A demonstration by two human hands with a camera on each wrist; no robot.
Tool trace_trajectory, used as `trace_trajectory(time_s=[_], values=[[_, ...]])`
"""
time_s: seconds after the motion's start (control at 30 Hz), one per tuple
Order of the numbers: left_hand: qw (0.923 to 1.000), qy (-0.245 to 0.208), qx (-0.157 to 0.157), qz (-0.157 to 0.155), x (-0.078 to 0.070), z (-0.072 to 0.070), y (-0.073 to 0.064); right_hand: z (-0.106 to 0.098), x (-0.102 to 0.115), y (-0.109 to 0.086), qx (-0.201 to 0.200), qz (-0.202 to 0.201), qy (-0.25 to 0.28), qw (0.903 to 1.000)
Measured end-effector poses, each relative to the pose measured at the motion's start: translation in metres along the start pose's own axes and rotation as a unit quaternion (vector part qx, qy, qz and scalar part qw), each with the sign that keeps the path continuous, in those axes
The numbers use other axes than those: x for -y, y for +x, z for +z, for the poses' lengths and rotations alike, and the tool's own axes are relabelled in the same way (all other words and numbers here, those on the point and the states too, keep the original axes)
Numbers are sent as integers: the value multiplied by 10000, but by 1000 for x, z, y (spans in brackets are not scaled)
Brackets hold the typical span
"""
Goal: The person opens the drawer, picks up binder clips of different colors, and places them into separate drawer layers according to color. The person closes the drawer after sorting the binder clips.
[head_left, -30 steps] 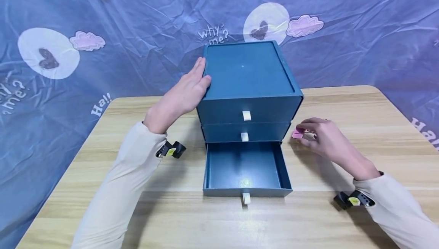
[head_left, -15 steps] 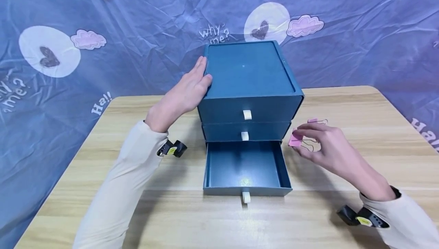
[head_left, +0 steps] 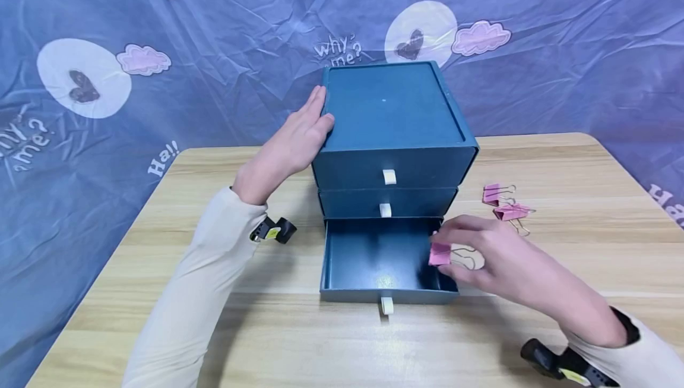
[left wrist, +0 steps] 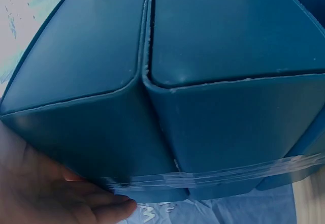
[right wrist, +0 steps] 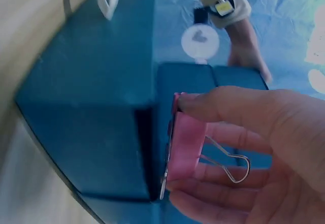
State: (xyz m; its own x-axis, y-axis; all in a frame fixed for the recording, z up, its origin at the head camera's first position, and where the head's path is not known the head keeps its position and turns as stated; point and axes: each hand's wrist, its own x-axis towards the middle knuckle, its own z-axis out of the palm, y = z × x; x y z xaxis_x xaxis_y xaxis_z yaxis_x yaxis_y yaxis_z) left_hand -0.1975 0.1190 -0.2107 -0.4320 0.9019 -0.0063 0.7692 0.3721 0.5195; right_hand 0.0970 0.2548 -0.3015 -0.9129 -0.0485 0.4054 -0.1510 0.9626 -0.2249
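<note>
A dark blue drawer cabinet (head_left: 392, 109) stands on the table, its bottom drawer (head_left: 369, 257) pulled out. My left hand (head_left: 288, 144) rests with straight fingers against the cabinet's upper left side, thumb at the top edge. In the left wrist view, those fingers (left wrist: 101, 206) lie along the side wall near a strip of clear tape. My right hand (head_left: 497, 257) pinches a pink binder clip (head_left: 440, 254) between thumb and fingers, over the right side of the open drawer. The right wrist view shows the clip's wire handles (right wrist: 228, 160) pointing toward the palm.
Two more pink binder clips (head_left: 513, 212) lie on the wooden table (head_left: 561, 186) to the right of the cabinet. White pull tabs (head_left: 387, 305) stick out from the drawer fronts. A blue printed cloth (head_left: 240, 49) hangs behind the table.
My right hand has carried the binder clip left and toward me, from beside the cabinet to over the drawer. Two clips on the table have come into sight. The left hand stays against the cabinet.
</note>
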Motion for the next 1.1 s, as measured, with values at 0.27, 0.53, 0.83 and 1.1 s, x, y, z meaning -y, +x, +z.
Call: trace_trajectory(time_s=[0.27, 0.53, 0.83, 1.1], values=[[9980, 45, -270, 563, 5, -1, -2, 23, 5, 12, 329, -533, 433, 9971], [9831, -19, -801, 1647, 17, 7, -25, 41, 4, 19, 897, -597, 874, 9903], [9763, -223, -1420, 1618, 21, 21, -47, 45, 2, 18, 1178, -615, 909, 9870], [9706, -8, -1589, 1810, 12, 23, -49, 45, 0, 18, 1624, -160, 264, 9862]])
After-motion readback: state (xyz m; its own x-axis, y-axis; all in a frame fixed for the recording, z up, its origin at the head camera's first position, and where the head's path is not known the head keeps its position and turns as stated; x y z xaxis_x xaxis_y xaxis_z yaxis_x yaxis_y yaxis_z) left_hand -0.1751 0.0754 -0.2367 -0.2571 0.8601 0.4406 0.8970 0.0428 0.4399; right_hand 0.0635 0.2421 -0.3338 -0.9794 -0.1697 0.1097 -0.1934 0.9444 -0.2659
